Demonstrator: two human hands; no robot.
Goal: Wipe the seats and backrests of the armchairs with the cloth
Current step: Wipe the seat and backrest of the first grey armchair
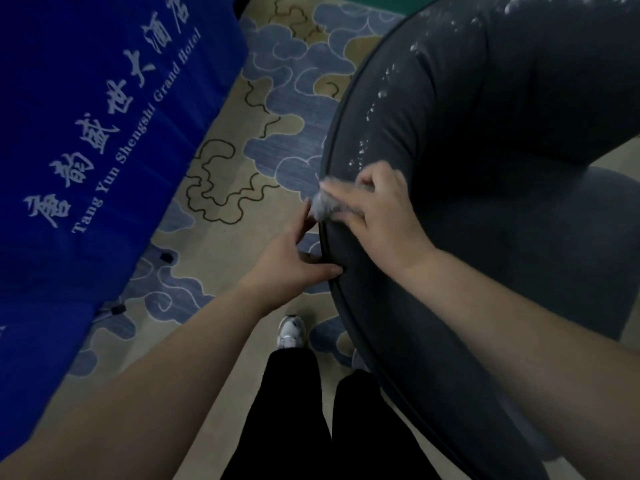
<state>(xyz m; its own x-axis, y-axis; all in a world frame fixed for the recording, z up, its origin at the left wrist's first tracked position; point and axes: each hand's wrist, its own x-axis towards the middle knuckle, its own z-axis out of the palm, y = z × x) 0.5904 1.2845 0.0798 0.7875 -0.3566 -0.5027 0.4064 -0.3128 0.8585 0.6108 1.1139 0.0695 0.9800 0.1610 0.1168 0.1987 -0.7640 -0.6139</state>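
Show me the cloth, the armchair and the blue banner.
cloth (323,206), head view, grey bunched part left of the right hand.
armchair (467,98), head view, dark padded backrest top.
blue banner (86,98), head view, fabric beside the white lettering.

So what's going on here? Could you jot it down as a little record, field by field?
place: carpeted floor with a cloud pattern
armchair: dark grey armchair, white specks along its top edge
cloth: grey cloth, blurred, on the backrest's edge
right hand: right hand presses the cloth on the backrest
left hand: left hand holds the chair's outer rim
nearby: blue table cover printed with a hotel name
stage: backrest being wiped
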